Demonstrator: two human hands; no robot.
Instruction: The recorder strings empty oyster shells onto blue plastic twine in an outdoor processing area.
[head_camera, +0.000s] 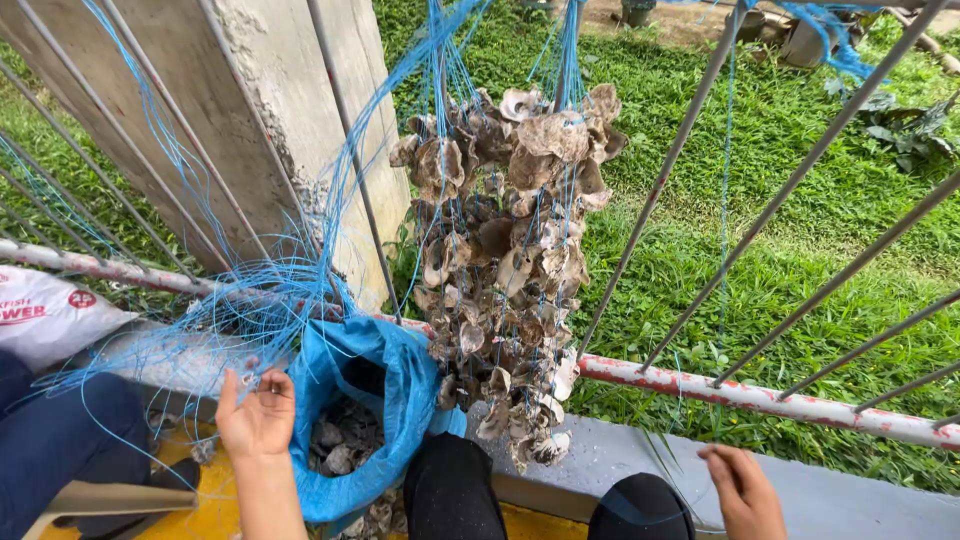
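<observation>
My left hand (257, 415) is raised palm up beside the rim of a blue woven sack (385, 390) with shells inside; thin blue lines (250, 310) run across its fingers, and I cannot tell if it grips them. My right hand (745, 490) hovers low at the right over the concrete ledge (620, 455), fingers loosely curled, holding nothing I can see. Between the hands hangs a big cluster of oyster shells (510, 270) strung on blue lines from above. My knees in dark trousers (455, 495) sit below the cluster.
A metal railing with a rusty red and white bottom rail (760, 398) and slanted grey bars (680, 150) runs across. A concrete post (250, 120) stands at the left. Grass (780, 180) lies beyond. A white printed sack (50, 315) rests far left.
</observation>
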